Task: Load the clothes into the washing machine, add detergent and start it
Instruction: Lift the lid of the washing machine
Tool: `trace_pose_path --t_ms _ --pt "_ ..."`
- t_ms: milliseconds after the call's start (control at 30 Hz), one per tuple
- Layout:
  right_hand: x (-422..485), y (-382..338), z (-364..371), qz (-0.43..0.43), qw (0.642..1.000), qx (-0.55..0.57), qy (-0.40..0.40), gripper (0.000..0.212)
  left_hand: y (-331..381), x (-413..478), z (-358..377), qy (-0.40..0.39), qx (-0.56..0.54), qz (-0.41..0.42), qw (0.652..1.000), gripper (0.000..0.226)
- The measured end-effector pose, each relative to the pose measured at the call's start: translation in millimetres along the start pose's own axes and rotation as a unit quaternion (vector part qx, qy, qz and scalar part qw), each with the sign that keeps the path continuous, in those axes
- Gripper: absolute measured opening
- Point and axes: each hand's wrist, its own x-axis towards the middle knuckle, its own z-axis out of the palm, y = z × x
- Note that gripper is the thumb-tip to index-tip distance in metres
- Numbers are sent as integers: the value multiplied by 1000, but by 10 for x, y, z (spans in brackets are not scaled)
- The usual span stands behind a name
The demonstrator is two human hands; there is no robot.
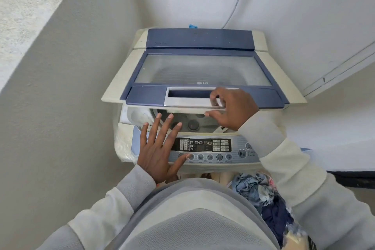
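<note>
Here, from the head view, the right hand (231, 107) has its fingers (215, 95) hooked in the handle (190, 97) of the lid (203, 71), raised a crack over the drum (192, 124). The lid looks rigid and hinged at the far edge, its long axis left to right. The left hand (160, 148) hovers splayed, holding nothing, over the panel (213, 148). The clothes (257, 189), soft and light, lie near right, best grabbed in bunches

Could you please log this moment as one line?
right hand: gripping lid handle | lid: partly raised | left hand: open | clothes: unloaded
</note>
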Motion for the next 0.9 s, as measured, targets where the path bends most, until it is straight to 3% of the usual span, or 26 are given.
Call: trace_pose_path --t_ms 233,367,467,567,700,900 --pt "371 -173 -554 -59 986 -7 157 34 -211 115 217 -182 69 -35 980 95" --pt "665 -191 -758 -82 968 19 236 34 -237 109 307 -214 87 -35 972 97" --pt "825 -166 -792 -101 943 22 318 33 -229 270 274 -172 83 -39 981 98" --pt "970 -152 -815 -64 929 -25 364 34 -261 780 35 -41 68 -45 996 97" --pt "1186 -186 -992 -50 917 -34 395 37 -389 1714 -495 121 92 -21 988 101" --pt "1595 -167 -1199 -42 917 -23 396 37 -539 2649 -779 73 117 -11 990 111"
